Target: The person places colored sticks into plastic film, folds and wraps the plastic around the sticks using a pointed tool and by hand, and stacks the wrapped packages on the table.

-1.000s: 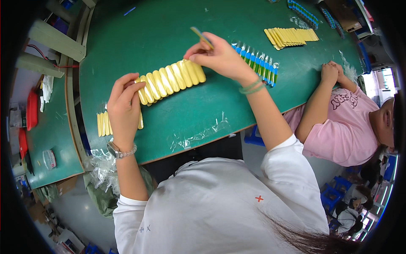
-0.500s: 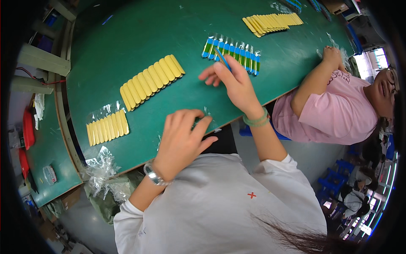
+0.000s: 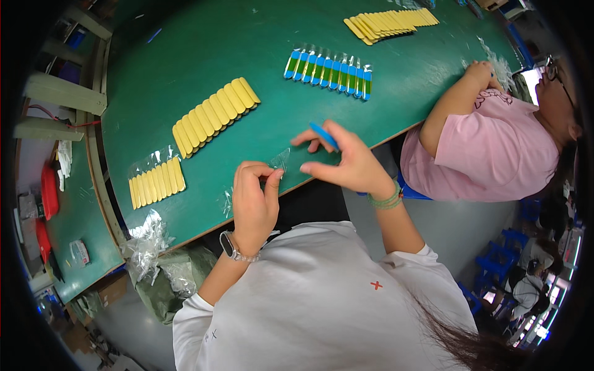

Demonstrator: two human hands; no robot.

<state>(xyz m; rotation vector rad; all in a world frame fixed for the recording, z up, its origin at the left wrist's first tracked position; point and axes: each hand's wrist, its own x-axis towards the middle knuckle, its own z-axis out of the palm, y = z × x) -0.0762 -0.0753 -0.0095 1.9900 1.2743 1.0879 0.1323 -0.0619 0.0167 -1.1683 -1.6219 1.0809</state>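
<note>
In the head view, the left hand (image 3: pixel 255 201) pinches one clear wrapper (image 3: pixel 281 159), eight o'clock from one blue stick (image 3: pixel 324 136) tilted ten-to-four between the right hand's (image 3: pixel 357 166) fingers, thumb spread away; one blue-and-green row (image 3: pixel 328 72) lies at twelve, three yellow rows (image 3: pixel 216 117) elsewhere.

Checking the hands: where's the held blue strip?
In the head view, the blue strip is in the right hand, right of the clear plastic at the left hand.
</note>
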